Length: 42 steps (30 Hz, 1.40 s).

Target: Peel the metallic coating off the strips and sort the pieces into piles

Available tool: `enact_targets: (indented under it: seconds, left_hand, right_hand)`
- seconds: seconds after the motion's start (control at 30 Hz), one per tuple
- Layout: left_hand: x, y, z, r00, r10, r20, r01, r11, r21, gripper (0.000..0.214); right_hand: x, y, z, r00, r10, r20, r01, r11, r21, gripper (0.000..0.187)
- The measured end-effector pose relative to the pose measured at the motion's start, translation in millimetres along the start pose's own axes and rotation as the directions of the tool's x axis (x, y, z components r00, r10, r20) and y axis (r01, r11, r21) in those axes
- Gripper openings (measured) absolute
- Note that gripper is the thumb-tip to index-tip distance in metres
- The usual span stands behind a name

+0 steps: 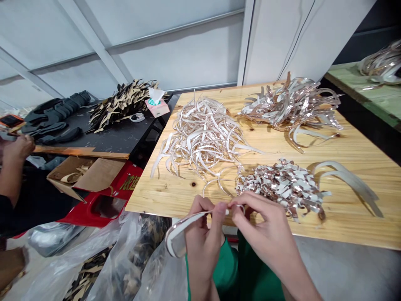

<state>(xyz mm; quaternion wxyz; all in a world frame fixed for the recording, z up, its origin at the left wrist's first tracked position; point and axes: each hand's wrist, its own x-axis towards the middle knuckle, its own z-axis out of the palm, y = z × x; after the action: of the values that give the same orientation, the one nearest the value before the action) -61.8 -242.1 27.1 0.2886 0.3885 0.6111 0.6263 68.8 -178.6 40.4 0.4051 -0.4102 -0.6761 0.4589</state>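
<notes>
A curved strip point(184, 228), white on one face with a rose-gold shine at its edge, runs through my left hand point(205, 238), which pinches it between thumb and fingers. My right hand point(266, 228) is closed at the strip's far end, its fingertips close to my left thumb. A small pale bit shows between the hands; whether it is still joined cannot be seen. Just beyond my right hand lies a heap of short white and rose-gold scraps point(282, 184). Farther off is a tangle of long thin strips point(203, 133). Two wide curved strips point(351, 179) rest to the right.
Another shiny strip pile point(291, 104) sits at the back of the wooden table point(169, 192). Leftward, a black table point(115, 140) bears a tissue box point(158, 109) and dark pieces. A co-worker's hand point(19, 147), an open carton point(100, 173), a red stool point(94, 209) and plastic bags point(119, 251) are nearby.
</notes>
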Motion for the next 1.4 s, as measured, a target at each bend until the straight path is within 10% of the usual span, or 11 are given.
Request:
enact_targets:
  seconds: [0.23, 0.47, 0.6, 0.83, 1.13, 1.4]
  left_hand:
    - [7.9, -4.2, 1.3, 0.957, -0.060, 0.283, 0.193, 0.859, -0.474, 0.035]
    - [17.9, 2.3, 2.2, 0.919, -0.034, 0.392, 0.316, 0.655, -0.686, 0.033]
    - [19.2, 2.6, -3.2, 0.922, -0.007, 0.387, 0.307, 0.621, -0.721, 0.034]
    - [18.8, -2.5, -1.4, 0.946, -0.072, 0.315, 0.294, 0.597, -0.746, 0.035]
    - [24.1, -2.6, 2.4, 0.959, -0.108, 0.262, 0.271, 0.623, -0.734, 0.034]
    - [33.4, -12.3, 1.0, 0.963, -0.177, 0.203, 0.269, 0.694, -0.668, 0.040]
  right_hand:
    - [-3.7, -5.5, -7.6, 0.990, -0.093, 0.103, 0.075, 0.983, 0.170, 0.018]
    - [-2.0, 14.7, 14.1, 0.963, -0.194, -0.189, 0.200, 0.980, 0.017, 0.024]
    - [6.1, 39.5, 28.5, 0.936, -0.343, -0.081, 0.314, 0.915, -0.254, 0.019]
    - [-1.0, 53.3, 31.7, 0.948, -0.234, 0.214, 0.314, 0.781, -0.540, 0.033]
    - [-7.4, 58.3, 25.4, 0.934, -0.350, 0.069, 0.342, 0.823, -0.453, 0.015]
    - [-11.7, 61.8, 19.3, 0.922, -0.349, 0.167, 0.386, 0.797, -0.464, 0.015]
